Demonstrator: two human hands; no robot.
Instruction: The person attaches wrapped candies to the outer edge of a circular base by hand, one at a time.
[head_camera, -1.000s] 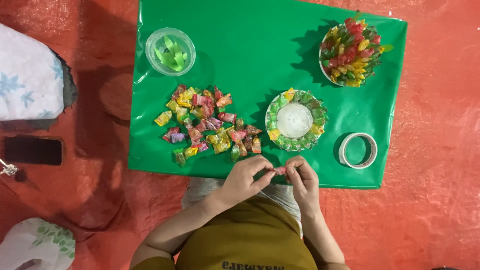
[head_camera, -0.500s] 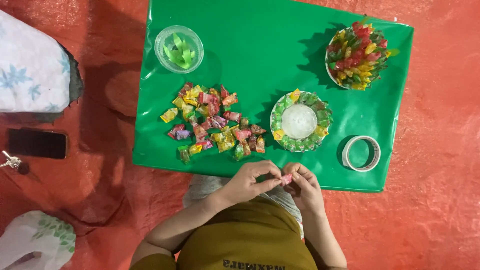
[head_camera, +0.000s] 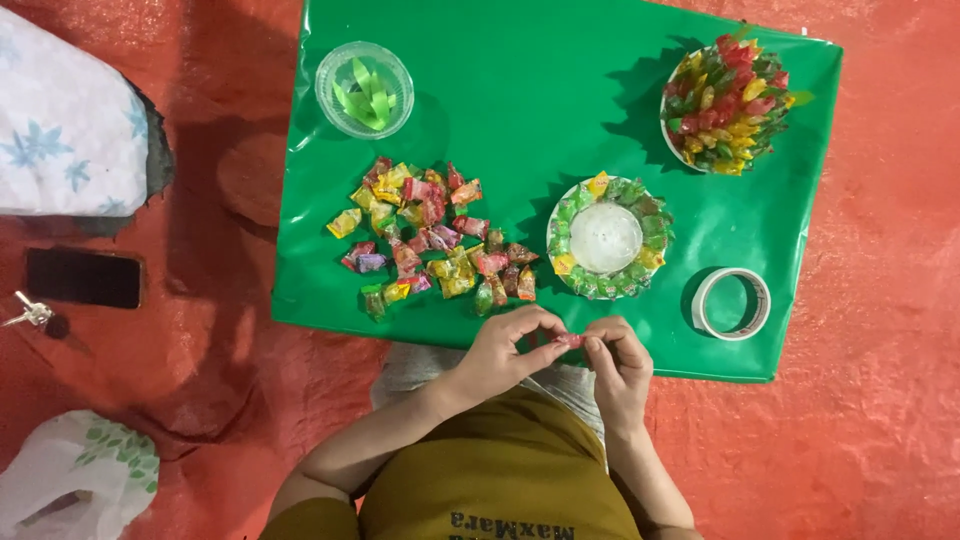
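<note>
My left hand (head_camera: 508, 352) and my right hand (head_camera: 618, 362) meet at the near edge of the green sheet (head_camera: 560, 110). Together they pinch a small pink wrapped candy (head_camera: 570, 341) by its two ends. Just beyond the hands lies a loose pile of wrapped candies (head_camera: 430, 238) in red, yellow, green and purple. To the right of the pile stands a white round form ringed with candies (head_camera: 606, 238).
A clear bowl of green strips (head_camera: 364, 89) sits at the far left of the sheet, a finished candy-covered bowl (head_camera: 726, 102) at the far right, a tape roll (head_camera: 731, 303) near the right edge. A dark phone (head_camera: 84, 277), keys (head_camera: 30, 315) and bags lie on the red floor.
The view has shifted slightly. Both hands stay together at the sheet's near edge, working the pink candy between their fingertips.
</note>
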